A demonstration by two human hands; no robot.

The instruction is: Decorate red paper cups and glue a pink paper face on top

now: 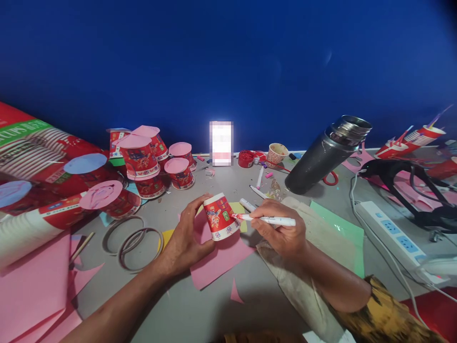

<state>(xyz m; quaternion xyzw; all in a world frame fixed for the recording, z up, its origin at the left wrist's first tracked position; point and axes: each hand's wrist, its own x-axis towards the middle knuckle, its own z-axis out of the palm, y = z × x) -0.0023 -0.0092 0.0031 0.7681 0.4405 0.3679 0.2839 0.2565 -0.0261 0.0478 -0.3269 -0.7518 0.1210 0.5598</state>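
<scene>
Red cup (pixel 220 216) between both hands, marker (pixel 268 220) touching.

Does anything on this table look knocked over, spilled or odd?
Nothing looks spilled. The left hand holds a red cup, the right hand a marker; behind them the pink-capped cups lie heaped at odd angles, some tipped. A pink scrap lies loose on the table. The steel flask seems to lean, perhaps only from the lens.

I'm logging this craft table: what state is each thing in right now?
left hand, gripping the red paper cup
red paper cup, upside down, tilted
right hand, gripping the white marker
white marker, uncapped, tip on the cup
steel flask, standing, cap off
other cups, upside down, pink discs on top
</scene>
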